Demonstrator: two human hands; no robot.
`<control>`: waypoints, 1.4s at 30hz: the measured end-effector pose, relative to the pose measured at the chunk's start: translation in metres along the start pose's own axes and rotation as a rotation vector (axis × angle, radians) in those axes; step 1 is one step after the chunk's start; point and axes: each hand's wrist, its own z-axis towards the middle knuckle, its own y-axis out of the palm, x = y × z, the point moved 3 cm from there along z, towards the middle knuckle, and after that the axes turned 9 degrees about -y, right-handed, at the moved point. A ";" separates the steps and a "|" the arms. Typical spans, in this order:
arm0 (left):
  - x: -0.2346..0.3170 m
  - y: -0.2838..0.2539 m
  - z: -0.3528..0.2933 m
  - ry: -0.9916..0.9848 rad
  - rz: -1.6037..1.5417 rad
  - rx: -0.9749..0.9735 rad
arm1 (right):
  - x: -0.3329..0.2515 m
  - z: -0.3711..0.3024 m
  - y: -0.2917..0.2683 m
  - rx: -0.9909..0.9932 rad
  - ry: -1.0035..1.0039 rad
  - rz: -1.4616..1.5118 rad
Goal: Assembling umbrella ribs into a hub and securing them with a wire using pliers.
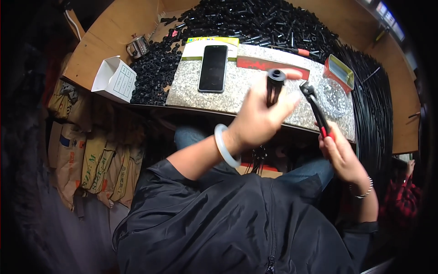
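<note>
My left hand, slightly blurred, is closed around a black tube-shaped part with a round, hollow top end. Its index finger points to the right above the worktop. To the right, my right hand grips what look like pliers by their red and black handles. Their dark head tilts up to the left, close to the left hand's fingertips but apart from the black part. Beneath both hands lies a speckled grey worktop board.
A phone lies left on the board, near a long red block and a rectangular tin. Behind are heaped black parts; black rods lie right. A white box and metal mug stand left. A co-worker's plaid sleeve shows right.
</note>
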 end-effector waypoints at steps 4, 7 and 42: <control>-0.111 0.007 -0.042 0.101 0.244 0.052 | 0.070 0.014 -0.004 0.344 -0.192 -0.744; -0.201 0.004 -0.083 0.109 0.336 0.156 | 0.100 0.021 -0.004 0.518 -0.221 -1.123; -0.283 -0.286 -0.286 -0.649 1.221 0.667 | 0.082 -0.012 -0.013 0.683 -0.258 -1.234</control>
